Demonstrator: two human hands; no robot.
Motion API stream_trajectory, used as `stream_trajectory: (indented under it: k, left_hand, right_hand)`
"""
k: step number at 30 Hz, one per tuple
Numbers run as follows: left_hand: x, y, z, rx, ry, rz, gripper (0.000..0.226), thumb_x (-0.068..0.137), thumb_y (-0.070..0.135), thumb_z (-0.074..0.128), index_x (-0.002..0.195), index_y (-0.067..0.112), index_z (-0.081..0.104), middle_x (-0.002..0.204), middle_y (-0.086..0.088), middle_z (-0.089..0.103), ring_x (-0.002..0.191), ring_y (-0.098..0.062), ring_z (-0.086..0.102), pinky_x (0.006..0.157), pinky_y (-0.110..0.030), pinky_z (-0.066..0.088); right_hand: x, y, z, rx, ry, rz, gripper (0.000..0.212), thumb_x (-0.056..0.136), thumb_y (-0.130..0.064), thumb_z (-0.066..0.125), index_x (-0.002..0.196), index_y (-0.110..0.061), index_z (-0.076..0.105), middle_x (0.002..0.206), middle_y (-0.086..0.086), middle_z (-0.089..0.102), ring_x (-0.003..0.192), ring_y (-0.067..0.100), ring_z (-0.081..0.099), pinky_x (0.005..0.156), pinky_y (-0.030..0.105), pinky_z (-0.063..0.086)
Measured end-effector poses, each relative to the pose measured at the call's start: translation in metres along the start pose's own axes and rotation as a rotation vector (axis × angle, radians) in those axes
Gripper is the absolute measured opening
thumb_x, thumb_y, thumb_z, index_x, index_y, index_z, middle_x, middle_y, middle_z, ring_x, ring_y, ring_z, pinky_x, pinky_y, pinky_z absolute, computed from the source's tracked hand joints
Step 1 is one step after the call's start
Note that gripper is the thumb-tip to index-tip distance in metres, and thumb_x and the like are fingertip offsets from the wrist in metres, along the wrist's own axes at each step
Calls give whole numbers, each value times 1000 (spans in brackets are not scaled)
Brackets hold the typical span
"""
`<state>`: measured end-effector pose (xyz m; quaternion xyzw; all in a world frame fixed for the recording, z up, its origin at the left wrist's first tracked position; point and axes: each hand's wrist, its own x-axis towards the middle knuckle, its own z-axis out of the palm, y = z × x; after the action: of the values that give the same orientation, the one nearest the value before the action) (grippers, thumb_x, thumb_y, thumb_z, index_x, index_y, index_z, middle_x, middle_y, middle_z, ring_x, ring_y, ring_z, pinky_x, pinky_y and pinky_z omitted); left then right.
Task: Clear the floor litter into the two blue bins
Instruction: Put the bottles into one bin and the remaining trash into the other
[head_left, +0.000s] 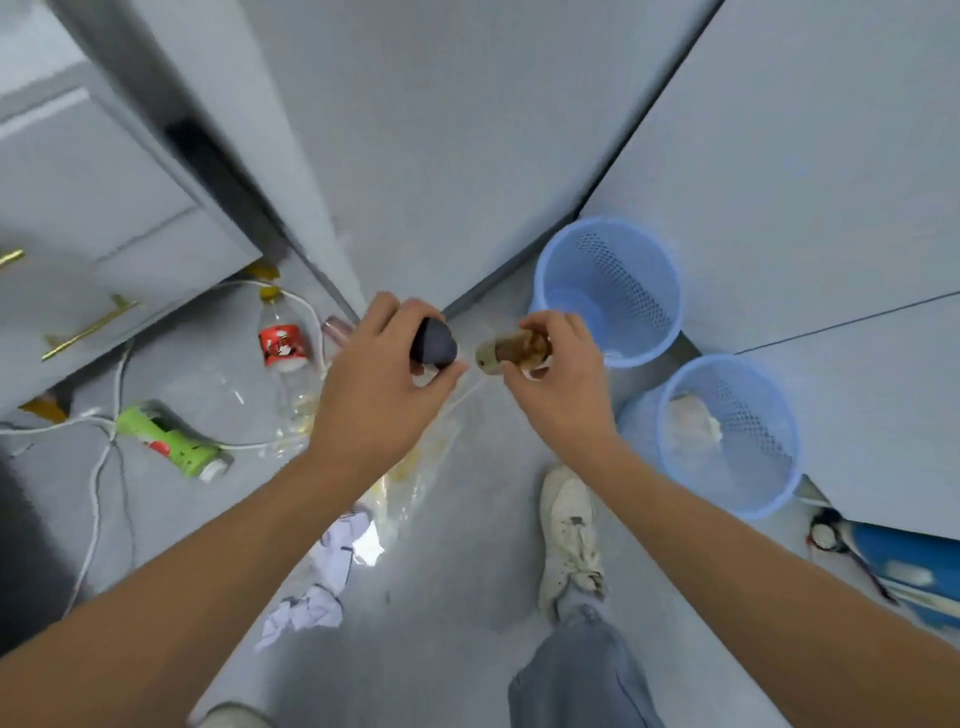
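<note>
Above the floor, near the corner, the left hand (382, 371) curls its fingers around a dark cap (435, 344). The right hand (558, 366) pinches a brown bottle (511, 349), held level just beside the far bin (610, 291); the near bin (727, 434) holds paper.

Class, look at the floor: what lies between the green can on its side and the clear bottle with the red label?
In the head view, a white cable crosses the bare grey floor between the green can and the red-labelled bottle; nothing else is visible there.
</note>
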<state>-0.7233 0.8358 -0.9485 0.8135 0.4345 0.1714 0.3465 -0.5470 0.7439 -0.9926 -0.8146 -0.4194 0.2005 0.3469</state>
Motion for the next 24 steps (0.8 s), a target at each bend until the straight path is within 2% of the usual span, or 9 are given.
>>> stream_trajectory:
  k: [3, 6, 9, 12, 14, 17, 20, 22, 24]
  left_hand:
    - [50, 29, 46, -39, 23, -1, 32, 82, 28, 78, 107, 22, 61, 105, 3, 52, 85, -14, 55, 76, -30, 46]
    - [97, 45, 99, -39, -22, -10, 30, 81, 26, 77, 106, 23, 60, 106, 2, 52, 85, -19, 59, 77, -41, 51]
    - [132, 49, 155, -39, -91, 14, 31, 83, 26, 76, 110, 23, 61, 110, 2, 52, 86, -22, 62, 74, -40, 54]
    - [155, 43, 211, -1, -173, 44, 29, 86, 22, 74, 112, 19, 61, 115, -2, 52, 89, -24, 63, 76, -44, 57]
    - [167, 36, 245, 57, -232, 52, 26, 87, 18, 72, 110, 15, 61, 114, -5, 53, 87, -28, 63, 74, -49, 57]
    - [181, 24, 286, 181, -339, 30, 19, 89, 15, 68, 107, 13, 63, 109, -7, 56, 87, -30, 62, 74, -48, 56]
    - [188, 15, 313, 303, -406, 34, 6, 92, 11, 62, 98, 14, 64, 100, -9, 58, 84, -31, 63, 68, -41, 51]
    - [190, 14, 323, 384, -461, 49, 8, 93, 10, 61, 100, 13, 64, 100, -11, 61, 87, -33, 64, 68, -39, 48]
    - [191, 16, 327, 483, -536, 69, 16, 95, 11, 60, 110, 14, 64, 106, -13, 64, 97, -33, 65, 75, -39, 49]
  right_hand:
    - [38, 44, -31, -55, 55, 25, 34, 76, -15, 74, 108, -18, 63, 104, -4, 54, 87, 8, 54, 79, 29, 48]
    - [77, 93, -44, -113, 31, 57, 35, 78, -17, 75, 111, -17, 62, 108, -1, 53, 88, 10, 53, 77, 23, 41]
    - [113, 141, -42, -178, -3, 78, 32, 81, -17, 75, 110, -15, 61, 109, 3, 54, 87, 17, 54, 75, 30, 44]
    - [141, 189, -30, -292, -37, 76, 20, 84, -13, 72, 100, -11, 61, 105, 8, 57, 81, 26, 56, 70, 41, 50]
    - [153, 218, -23, -383, -99, 71, 14, 87, -14, 69, 95, -10, 58, 102, 9, 56, 81, 29, 57, 65, 40, 46]
    - [166, 250, -17, -479, -229, 92, 15, 89, -19, 67, 92, -13, 54, 101, 9, 57, 82, 29, 57, 64, 35, 36]
    - [173, 268, -11, -543, -314, 64, 14, 90, -23, 65, 93, -14, 54, 98, 10, 61, 81, 31, 61, 65, 37, 44]
    - [175, 277, -8, -569, -352, 55, 13, 89, -24, 64, 94, -13, 57, 95, 11, 64, 81, 32, 63, 66, 36, 47]
    - [175, 284, -6, -584, -390, 59, 13, 90, -25, 65, 90, -14, 58, 90, 9, 63, 81, 33, 64, 64, 34, 41]
